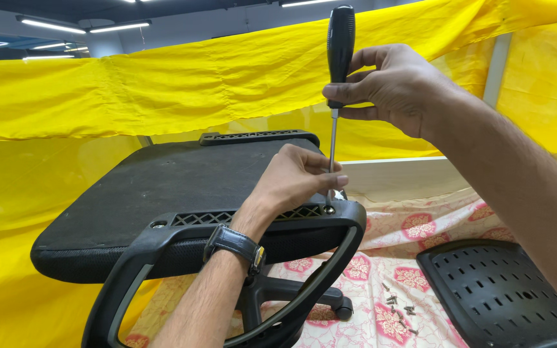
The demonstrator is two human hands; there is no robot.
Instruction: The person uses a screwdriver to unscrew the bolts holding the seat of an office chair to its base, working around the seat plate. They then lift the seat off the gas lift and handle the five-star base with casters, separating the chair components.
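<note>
Screwdriver (339,71) upright, right hand (391,84) gripping its handle; left hand (298,177) seemingly pinching the shaft (armrest (227,258) below).

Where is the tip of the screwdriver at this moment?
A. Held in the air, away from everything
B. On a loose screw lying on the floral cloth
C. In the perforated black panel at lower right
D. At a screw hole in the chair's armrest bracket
D: the right hand holds the screwdriver upright, its tip at a hole in the armrest bracket, steadied by the left hand.

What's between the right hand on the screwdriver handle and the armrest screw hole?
Head view: only the screwdriver's bare metal shaft spans from the right hand down to the armrest; the left hand steadies its lower end.
</note>
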